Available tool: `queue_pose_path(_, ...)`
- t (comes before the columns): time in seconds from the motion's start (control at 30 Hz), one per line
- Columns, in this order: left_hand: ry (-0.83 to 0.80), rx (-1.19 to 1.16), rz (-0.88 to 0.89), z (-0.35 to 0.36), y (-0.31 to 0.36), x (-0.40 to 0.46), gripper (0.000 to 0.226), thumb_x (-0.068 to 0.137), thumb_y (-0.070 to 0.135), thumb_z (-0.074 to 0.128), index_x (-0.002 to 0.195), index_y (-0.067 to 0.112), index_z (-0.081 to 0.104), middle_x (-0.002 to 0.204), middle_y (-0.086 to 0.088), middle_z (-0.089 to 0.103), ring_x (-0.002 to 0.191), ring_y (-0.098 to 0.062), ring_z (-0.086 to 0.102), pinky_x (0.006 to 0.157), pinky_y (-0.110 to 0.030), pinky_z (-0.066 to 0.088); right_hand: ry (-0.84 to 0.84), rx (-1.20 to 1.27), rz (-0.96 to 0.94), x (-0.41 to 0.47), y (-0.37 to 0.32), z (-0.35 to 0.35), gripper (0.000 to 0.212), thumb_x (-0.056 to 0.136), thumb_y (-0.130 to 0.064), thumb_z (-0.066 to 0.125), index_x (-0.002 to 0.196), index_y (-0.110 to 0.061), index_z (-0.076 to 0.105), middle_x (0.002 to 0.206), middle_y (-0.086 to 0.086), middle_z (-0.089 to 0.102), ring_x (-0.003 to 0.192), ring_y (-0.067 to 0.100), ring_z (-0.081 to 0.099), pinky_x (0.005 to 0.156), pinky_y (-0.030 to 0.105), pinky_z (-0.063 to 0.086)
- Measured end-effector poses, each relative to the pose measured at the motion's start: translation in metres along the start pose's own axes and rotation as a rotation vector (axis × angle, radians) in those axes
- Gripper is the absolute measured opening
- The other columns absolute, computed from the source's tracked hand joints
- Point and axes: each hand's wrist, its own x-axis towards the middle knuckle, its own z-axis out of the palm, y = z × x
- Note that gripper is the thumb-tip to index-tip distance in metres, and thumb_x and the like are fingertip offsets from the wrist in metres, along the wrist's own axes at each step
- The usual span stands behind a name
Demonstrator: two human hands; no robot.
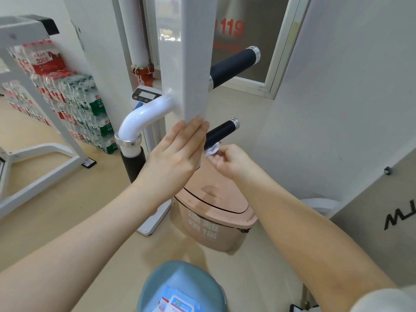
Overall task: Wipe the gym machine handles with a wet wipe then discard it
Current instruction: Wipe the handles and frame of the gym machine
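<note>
Beige floor [56, 199], white walls [337, 86], stacked water bottles [90, 109], window [258, 41] behind

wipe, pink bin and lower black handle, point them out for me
wipe [212, 151], head view, on the white wad at the right hand's fingertips
pink bin [216, 219], head view, on its front wall
lower black handle [221, 131], head view, mid grip

A glossy white painted metal upright [186, 64] carries matt black, rubbery-looking handles [221, 132] capped by polished chrome collars [234, 122]. The wet wipe [212, 150] looks soft and crumpled, while the pink bin [216, 212] below is smooth matt plastic.
</note>
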Motion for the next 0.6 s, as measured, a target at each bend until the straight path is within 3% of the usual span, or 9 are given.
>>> queue_pose_path(0.07, 0.002, -0.006, -0.003, 0.0, 0.0, -0.001, 0.036, 0.092, -0.001, 0.032, 0.111, -0.004, 0.063, 0.129, -0.018, 0.057, 0.127, -0.031, 0.047, 0.111, -0.041, 0.023, 0.074, 0.086, -0.074, 0.004, -0.006, 0.0, 0.027, 0.094, 0.01, 0.034, 0.074, -0.003, 0.048, 0.068, 0.012, 0.056, 0.064, 0.02, 0.055, 0.08, 0.024, 0.053)
queue_pose_path(0.1, 0.004, -0.006, -0.004, 0.0, 0.001, -0.001, 0.036, 0.092, -0.001, 0.033, 0.111, -0.004, 0.063, 0.128, -0.018, 0.057, 0.126, -0.031, 0.048, 0.111, -0.04, 0.023, 0.057, 0.034, -0.115, 0.003, -0.003, -0.002, 0.028, 0.093, 0.008, 0.037, 0.072, -0.006, 0.048, 0.071, 0.009, 0.052, 0.065, 0.018, 0.053, 0.078, 0.024, 0.051)
queue_pose_path(0.13, 0.005, -0.008, -0.003, -0.001, 0.001, -0.001, 0.036, 0.092, 0.0, 0.033, 0.11, -0.004, 0.063, 0.128, -0.018, 0.058, 0.125, -0.031, 0.049, 0.11, -0.041, 0.023, 0.025, -0.087, -0.174, 0.002, 0.005, -0.005, 0.027, 0.093, 0.006, 0.04, 0.072, -0.008, 0.048, 0.074, 0.006, 0.05, 0.067, 0.017, 0.052, 0.075, 0.023, 0.049)
queue_pose_path(0.23, 0.006, -0.021, -0.004, -0.002, 0.002, 0.001, 0.037, 0.093, 0.0, 0.03, 0.109, -0.004, 0.064, 0.127, -0.018, 0.058, 0.124, -0.032, 0.05, 0.108, -0.042, 0.027, 0.062, -0.386, -0.369, -0.004, 0.029, -0.011, 0.008, 0.088, -0.004, 0.053, 0.088, -0.01, 0.058, 0.087, 0.006, 0.056, 0.079, 0.019, 0.055, 0.087, 0.041, 0.047)
queue_pose_path(0.3, 0.004, -0.027, -0.01, -0.003, 0.002, 0.001, 0.038, 0.093, 0.0, 0.029, 0.109, -0.005, 0.063, 0.126, -0.018, 0.058, 0.123, -0.032, 0.051, 0.108, -0.042, 0.028, 0.16, -0.479, -0.622, -0.002, 0.031, -0.013, 0.014, 0.086, -0.007, 0.057, 0.099, -0.012, 0.059, 0.097, 0.003, 0.058, 0.087, 0.015, 0.058, 0.087, 0.033, 0.047)
queue_pose_path(0.4, -0.005, -0.025, -0.014, -0.002, 0.002, 0.001, 0.041, 0.094, 0.001, 0.025, 0.111, -0.005, 0.062, 0.126, -0.018, 0.059, 0.123, -0.032, 0.051, 0.108, -0.042, 0.027, -0.012, -0.827, -0.948, -0.001, 0.027, -0.015, 0.021, 0.087, -0.002, 0.055, 0.088, -0.022, 0.063, 0.098, -0.012, 0.049, 0.083, 0.0, 0.054, 0.08, 0.019, 0.044)
queue_pose_path(0.47, 0.001, -0.007, -0.009, 0.0, 0.001, 0.001, 0.039, 0.093, 0.0, 0.029, 0.111, -0.005, 0.063, 0.125, -0.018, 0.059, 0.124, -0.033, 0.05, 0.108, -0.042, 0.026, -0.016, -0.972, -0.966, 0.007, 0.015, -0.02, 0.021, 0.087, -0.001, 0.055, 0.091, -0.017, 0.068, 0.099, -0.01, 0.048, 0.083, 0.004, 0.055, 0.083, 0.02, 0.045)
queue_pose_path(0.57, 0.018, 0.016, -0.006, 0.003, -0.001, 0.0, 0.034, 0.088, -0.001, 0.038, 0.112, -0.005, 0.062, 0.126, -0.018, 0.059, 0.126, -0.031, 0.042, 0.109, -0.042, 0.026, 0.227, -1.023, -0.962, 0.018, -0.004, -0.018, 0.02, 0.088, -0.003, 0.054, 0.101, -0.007, 0.069, 0.104, 0.001, 0.053, 0.093, 0.017, 0.056, 0.09, 0.026, 0.044)
queue_pose_path(0.6, 0.022, 0.016, -0.009, 0.003, -0.001, 0.0, 0.035, 0.089, -0.001, 0.037, 0.112, -0.005, 0.062, 0.126, -0.018, 0.059, 0.126, -0.031, 0.042, 0.108, -0.042, 0.026, 0.18, -1.078, -0.992, 0.017, -0.002, -0.014, 0.02, 0.088, -0.003, 0.054, 0.1, -0.005, 0.07, 0.101, 0.002, 0.054, 0.091, 0.016, 0.054, 0.088, 0.022, 0.043)
